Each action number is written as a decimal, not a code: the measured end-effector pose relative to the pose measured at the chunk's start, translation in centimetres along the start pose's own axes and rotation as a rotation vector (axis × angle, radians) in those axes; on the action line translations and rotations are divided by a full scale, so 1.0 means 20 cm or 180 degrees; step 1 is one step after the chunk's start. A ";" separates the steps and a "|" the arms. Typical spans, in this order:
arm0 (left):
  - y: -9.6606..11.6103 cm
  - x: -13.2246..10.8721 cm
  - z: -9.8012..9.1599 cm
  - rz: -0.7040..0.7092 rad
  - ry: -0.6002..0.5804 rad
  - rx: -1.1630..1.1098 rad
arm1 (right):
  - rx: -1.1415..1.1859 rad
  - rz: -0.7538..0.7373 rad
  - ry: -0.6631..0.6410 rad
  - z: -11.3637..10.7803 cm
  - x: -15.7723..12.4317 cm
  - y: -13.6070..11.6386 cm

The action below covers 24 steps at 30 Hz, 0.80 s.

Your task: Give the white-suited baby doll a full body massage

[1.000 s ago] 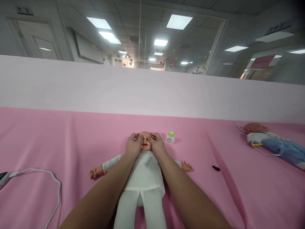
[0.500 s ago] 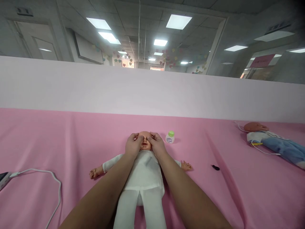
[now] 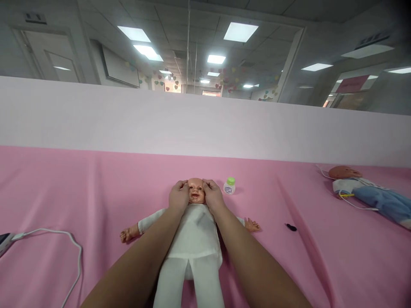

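Observation:
A baby doll [image 3: 194,233] in white clothes lies on its back on the pink cloth [image 3: 96,192], head away from me. My left hand [image 3: 179,196] cups the left side of the doll's head, fingers curled against its temple. On the other side my right hand [image 3: 212,196] does the same, fingers bent against the right temple. The doll's face shows between the two hands. A small white bottle with a green cap [image 3: 229,185] stands just right of the head.
A second doll [image 3: 369,190] in blue clothes lies at the far right with a white cord by it. A small black object [image 3: 290,227] lies right of my doll. A white cable [image 3: 54,239] loops at the left edge. A pale partition wall stands behind.
My thumbs have slid outward from the middle of the doll's face to its temples, uncovering the face. The forearms have hardly moved.

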<state>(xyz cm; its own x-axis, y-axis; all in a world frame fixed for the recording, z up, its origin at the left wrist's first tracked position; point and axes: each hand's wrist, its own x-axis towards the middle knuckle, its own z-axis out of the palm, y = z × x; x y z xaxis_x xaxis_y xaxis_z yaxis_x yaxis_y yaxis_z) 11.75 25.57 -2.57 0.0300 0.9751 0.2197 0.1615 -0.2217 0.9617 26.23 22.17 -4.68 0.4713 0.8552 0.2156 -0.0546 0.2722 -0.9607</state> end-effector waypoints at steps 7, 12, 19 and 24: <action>0.02 -0.01 -0.02 0.0009 -0.0143 0.0171 | 0.0021 0.0144 -0.0206 -0.02 0.02 0.00; 0.06 -0.06 -0.06 0.0009 -0.0185 0.0425 | 0.0194 0.0292 -0.0684 -0.06 -0.04 -0.06; 0.06 -0.11 -0.16 0.0204 -0.1016 0.0232 | -0.0039 0.0604 -0.1351 -0.16 -0.16 -0.16; -0.02 -0.11 -0.18 0.0206 -0.1002 -0.0211 | -0.0094 0.0392 -0.1423 -0.13 -0.19 -0.17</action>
<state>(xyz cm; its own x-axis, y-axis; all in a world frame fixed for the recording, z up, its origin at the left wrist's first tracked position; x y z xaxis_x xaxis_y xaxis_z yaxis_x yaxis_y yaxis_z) 8.06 23.48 -2.80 0.3433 0.9109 0.2292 0.0850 -0.2731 0.9582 26.96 16.79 -2.64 0.0367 0.9884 0.1475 -0.0583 0.1495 -0.9870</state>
